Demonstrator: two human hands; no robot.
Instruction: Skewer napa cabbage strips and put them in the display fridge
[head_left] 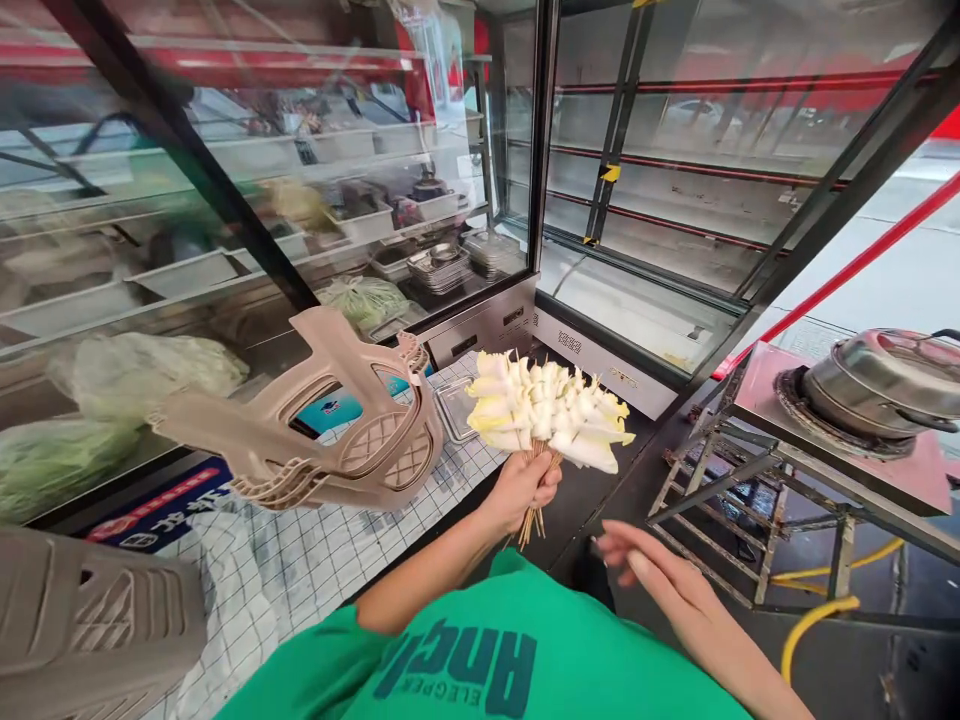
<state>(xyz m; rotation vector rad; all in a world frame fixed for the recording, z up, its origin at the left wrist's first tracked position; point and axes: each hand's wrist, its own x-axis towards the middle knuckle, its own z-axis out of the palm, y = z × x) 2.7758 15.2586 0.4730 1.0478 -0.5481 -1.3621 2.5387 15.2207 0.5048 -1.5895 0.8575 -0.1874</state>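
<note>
My left hand (525,490) is wrapped round a bundle of thin wooden skewers, holding them out in front of my green shirt. Pale yellow-white leafy vegetable pieces (551,405), which look like cabbage leaves, are threaded on the skewers and fan out above the fist. The bare stick ends poke out below it. My right hand (652,570) is held low to the right, apart from the bundle, with its fingers stretched out and nothing in them. Beyond the skewers, a clear plastic tray (456,410) lies on the checked tablecloth (382,540).
Upturned beige plastic chairs (360,430) stand on the cloth at left, with another plastic stool (97,620) nearer. Glass display cabinets (517,290) run behind, holding trays and bagged greens (364,300). At right, a steel pot (892,385) sits on a burner stand above a yellow hose (814,630).
</note>
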